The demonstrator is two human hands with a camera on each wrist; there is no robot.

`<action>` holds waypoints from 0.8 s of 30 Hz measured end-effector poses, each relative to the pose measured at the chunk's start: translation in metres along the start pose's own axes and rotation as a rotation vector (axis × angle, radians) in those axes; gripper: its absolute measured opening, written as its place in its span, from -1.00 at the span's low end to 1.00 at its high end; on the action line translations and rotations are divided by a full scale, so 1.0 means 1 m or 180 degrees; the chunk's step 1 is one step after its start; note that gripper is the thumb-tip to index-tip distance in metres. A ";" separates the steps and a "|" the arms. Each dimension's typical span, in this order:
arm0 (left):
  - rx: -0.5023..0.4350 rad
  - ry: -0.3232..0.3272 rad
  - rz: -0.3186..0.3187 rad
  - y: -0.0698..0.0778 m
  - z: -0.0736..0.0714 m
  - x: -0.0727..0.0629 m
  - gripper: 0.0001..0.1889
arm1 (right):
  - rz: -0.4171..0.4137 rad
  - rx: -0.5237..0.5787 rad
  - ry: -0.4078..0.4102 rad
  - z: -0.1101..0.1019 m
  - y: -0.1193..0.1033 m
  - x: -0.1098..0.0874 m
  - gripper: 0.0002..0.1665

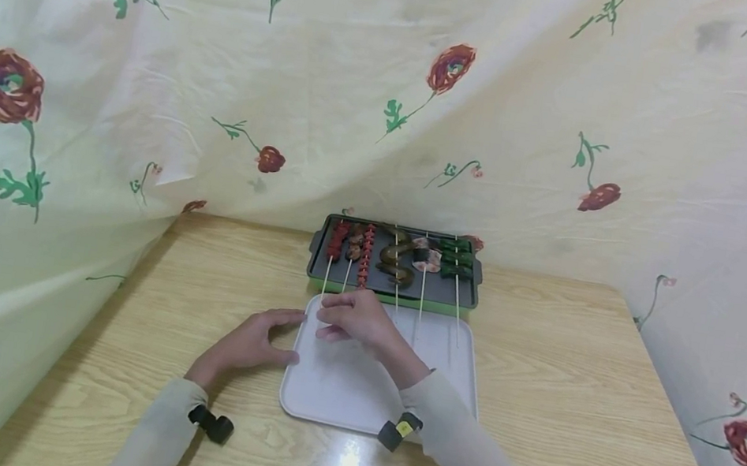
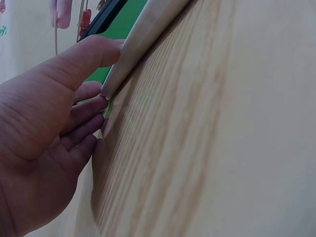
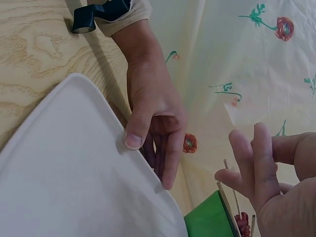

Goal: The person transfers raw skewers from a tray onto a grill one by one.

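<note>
A white tray (image 1: 337, 387) lies on the table in front of a dark grill pan (image 1: 444, 292). My left hand (image 1: 250, 343) rests against its left edge in a loose C shape. In the right wrist view its thumb (image 3: 134, 140) touches the rim and the fingers lie along the side. Over the tray's far left corner, my right hand (image 1: 361, 319) pinches the stick of the leftmost skewer with its fingertips. That skewer's red pieces (image 1: 336, 242) lie on the pan. The pinch point is partly hidden by the fingers.
Several other skewers lie side by side on the pan, among them a curled brown one (image 1: 399, 256), a pink-and-black one (image 1: 426, 256) and a green one (image 1: 457, 261). Some of their sticks reach over the tray. A flowered cloth (image 1: 335, 100) hangs behind and beside the wooden table (image 1: 560, 387).
</note>
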State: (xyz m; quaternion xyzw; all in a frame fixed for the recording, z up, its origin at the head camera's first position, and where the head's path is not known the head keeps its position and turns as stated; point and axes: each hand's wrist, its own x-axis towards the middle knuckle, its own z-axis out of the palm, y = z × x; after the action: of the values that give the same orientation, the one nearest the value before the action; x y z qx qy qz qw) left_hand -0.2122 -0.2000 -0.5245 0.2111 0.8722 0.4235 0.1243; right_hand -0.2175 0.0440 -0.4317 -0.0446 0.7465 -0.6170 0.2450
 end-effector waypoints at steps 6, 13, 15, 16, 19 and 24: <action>0.0004 -0.0004 -0.0002 0.001 0.000 -0.001 -0.24 | 0.0016 0.0003 -0.0050 -0.001 0.004 -0.001 -0.52; -0.0016 -0.0009 0.0057 0.002 0.002 0.000 -0.23 | -0.0178 0.0185 -0.0046 -0.007 0.006 -0.015 -0.49; -0.0025 -0.0013 0.0043 0.002 0.002 0.000 -0.23 | -0.0262 0.0232 -0.0010 -0.010 0.003 -0.023 -0.50; -0.0034 -0.0010 0.0027 0.002 0.002 0.000 -0.23 | -0.0305 0.0251 0.0011 -0.012 0.001 -0.028 -0.51; -0.0043 0.0002 -0.0015 0.002 0.003 -0.001 -0.23 | -0.0421 0.0229 0.0104 -0.022 -0.004 -0.044 -0.55; -0.0053 -0.0016 -0.0043 0.003 0.002 -0.002 -0.24 | -0.0604 0.0053 0.0290 -0.042 -0.010 -0.072 -0.54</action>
State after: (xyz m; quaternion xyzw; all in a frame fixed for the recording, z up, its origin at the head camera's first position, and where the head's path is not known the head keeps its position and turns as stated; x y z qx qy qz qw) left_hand -0.2086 -0.1980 -0.5229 0.2052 0.8697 0.4294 0.1311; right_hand -0.1746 0.1057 -0.3947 -0.0850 0.7442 -0.6450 0.1517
